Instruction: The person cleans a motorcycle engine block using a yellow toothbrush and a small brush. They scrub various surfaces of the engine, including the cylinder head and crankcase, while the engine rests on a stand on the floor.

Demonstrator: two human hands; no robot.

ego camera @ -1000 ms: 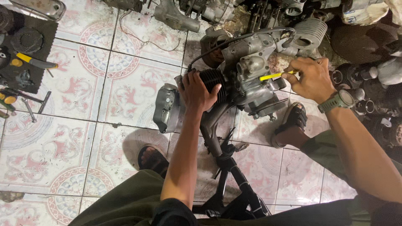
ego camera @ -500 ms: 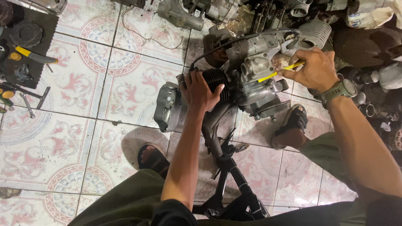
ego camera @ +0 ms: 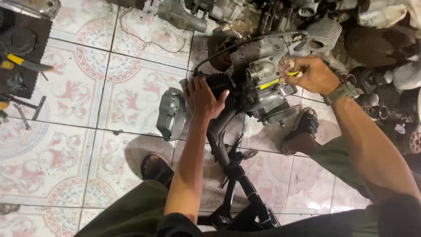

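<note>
L fingers wrap tight over the black finned cylinder (ego camera: 220,90) of a small engine (ego camera: 258,83), the left hand (ego camera: 202,97) clamped on it from above, thumb toward the grey side cover (ego camera: 170,113). R fingers pinch shut round a yellow-handled tool (ego camera: 276,80), prob. a screwdriver; its tip end lies against the engine's grey casing near a round port, exact contact pt too small to tell. The right hand (ego camera: 312,75) sits at the engine's far side w/ a green-strapped watch (ego camera: 344,92) on the wrist. Engine sits off the floor on a black stand (ego camera: 239,184) that runs down btwn the person's legs; a black cable (ego camera: 228,46) arcs over the top of it. Sandalled feet (ego camera: 154,166) either side of the stand on patterned pink-and-white tiles (ego camera: 87,131). Beyond the engine, a heap of other engine parts, incl. a pale finned cylinder (ego camera: 323,34). At far L, a dark mat (ego camera: 22,52) w/ a yellow-handled hand tool on it (ego camera: 24,62), well apart from both hands.
</note>
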